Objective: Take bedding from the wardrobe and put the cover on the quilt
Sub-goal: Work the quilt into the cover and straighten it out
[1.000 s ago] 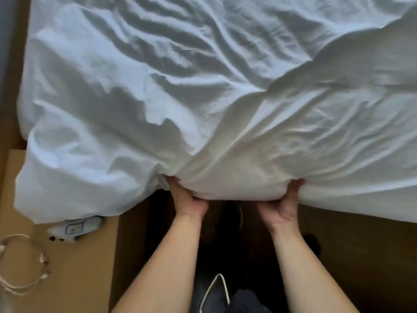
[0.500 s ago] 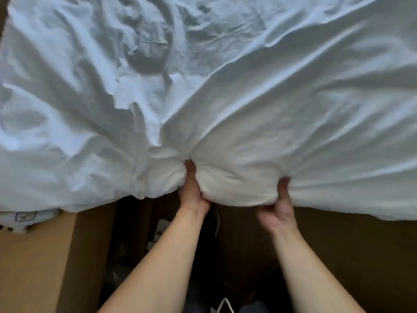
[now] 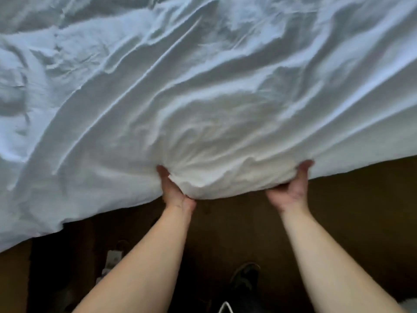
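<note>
White quilt (image 3: 203, 105), bunched at its near edge, is gripped by left hand (image 3: 174, 192) and right hand (image 3: 290, 192), forearms outstretched.

I see a brown wooden surface (image 3: 361, 211) low in my view; a dark shoe (image 3: 244, 279) sits near the bottom centre; left of it lies a small white object (image 3: 112, 260), too blurred to name; a thin white loop (image 3: 225, 306) touches the bottom edge.

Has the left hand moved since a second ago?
Yes. The left hand, gripping the white quilt, has shifted to the right, away from the wooden bedside table at lower left.
</note>
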Available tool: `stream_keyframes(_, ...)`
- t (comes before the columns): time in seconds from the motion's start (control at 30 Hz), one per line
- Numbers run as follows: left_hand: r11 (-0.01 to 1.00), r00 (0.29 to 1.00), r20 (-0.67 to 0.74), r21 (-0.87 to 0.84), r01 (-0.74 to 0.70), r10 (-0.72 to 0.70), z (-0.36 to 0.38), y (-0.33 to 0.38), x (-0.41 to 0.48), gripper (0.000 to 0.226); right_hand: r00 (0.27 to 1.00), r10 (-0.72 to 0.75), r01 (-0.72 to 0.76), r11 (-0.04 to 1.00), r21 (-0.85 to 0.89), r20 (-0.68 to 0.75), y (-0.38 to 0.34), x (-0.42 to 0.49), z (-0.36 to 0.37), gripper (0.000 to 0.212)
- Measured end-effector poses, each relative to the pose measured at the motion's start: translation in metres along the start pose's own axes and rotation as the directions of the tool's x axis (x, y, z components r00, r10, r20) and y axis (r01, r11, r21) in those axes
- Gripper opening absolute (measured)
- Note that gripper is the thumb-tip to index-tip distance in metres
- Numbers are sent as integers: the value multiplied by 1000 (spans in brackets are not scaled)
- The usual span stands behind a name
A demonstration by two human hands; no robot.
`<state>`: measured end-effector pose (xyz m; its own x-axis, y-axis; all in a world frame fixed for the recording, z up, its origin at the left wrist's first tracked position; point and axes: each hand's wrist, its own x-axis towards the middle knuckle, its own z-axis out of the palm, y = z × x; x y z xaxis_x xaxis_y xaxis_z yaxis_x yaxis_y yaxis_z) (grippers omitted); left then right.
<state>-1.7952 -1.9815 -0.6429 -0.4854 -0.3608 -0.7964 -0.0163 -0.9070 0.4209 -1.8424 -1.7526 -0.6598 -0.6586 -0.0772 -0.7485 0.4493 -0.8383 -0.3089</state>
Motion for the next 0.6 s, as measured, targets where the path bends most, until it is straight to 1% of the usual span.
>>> stream_keyframes(0.03,1000,999,52,-23,17,-16,17,-19,-7,78,998,-58,58,998,-1,13,-36,8,-7,74)
stream_keyframes(0.07,997,994,74,-6,76,-75,34,-49,-15,88,998,-65,66,998,-22,20,-62,18,-12,66)
stream_keyframes(0.1,986,981,94,41,165,-168,55,-82,-25,92,1000,-23,23,996,-90,5,-76,24,-16,54)
stream_keyframes(0.13,964,960,124,120,236,-250,76,-116,-43,90,999,37,-39,986,-161,-12,-81,28,-22,44)
stream_keyframes(0.17,952,949,160,192,240,-272,89,-147,-57,81,997,74,-76,976,-204,-13,-80,32,-28,38)
stream_keyframes(0.2,951,945,195,217,218,-261,92,-168,-60,72,996,86,-82,971,-223,8,-83,33,-34,37)
stream_keyframes(0.23,955,955,161,204,216,-250,98,-181,-57,64,996,87,-77,975,-206,37,-96,33,-37,41)
stream_keyframes(0.27,956,969,83,203,214,-234,108,-190,-51,59,997,54,-46,990,-136,62,-120,34,-41,50)
stream_keyframes(0.3,963,983,37,210,167,-178,113,-197,-42,59,998,1,2,999,-50,68,-154,39,-46,61)
stream_keyframes(0.33,978,989,54,170,124,-135,113,-201,-35,60,995,-80,80,997,-9,52,-192,46,-49,70)
stream_keyframes(0.37,986,990,69,124,115,-124,118,-208,-33,64,990,-135,136,991,-20,24,-226,54,-53,74)
stream_keyframes(0.4,986,984,93,82,144,-151,126,-223,-35,69,988,-151,151,987,-56,11,-248,63,-57,76)
stream_keyframes(0.43,978,971,130,74,194,-202,139,-247,-39,73,992,-123,122,985,-122,-7,-259,70,-62,74)
stream_keyframes(0.47,960,948,167,126,250,-269,155,-277,-46,78,998,-59,57,984,-168,-11,-259,77,-70,69)
stream_keyframes(0.5,944,931,194,183,276,-310,172,-306,-59,82,1000,9,-9,988,-154,-2,-257,80,-79,64)
stream_keyframes(0.53,934,918,210,201,295,-335,188,-329,-68,84,998,70,-69,986,-154,3,-257,77,-85,65)
stream_keyframes(0.57,932,918,208,211,296,-339,199,-344,-70,84,995,101,-96,984,-151,25,-269,74,-88,69)
stream_keyframes(0.6,936,928,192,220,276,-319,208,-355,-65,83,997,75,-71,992,-103,33,-292,73,-93,74)
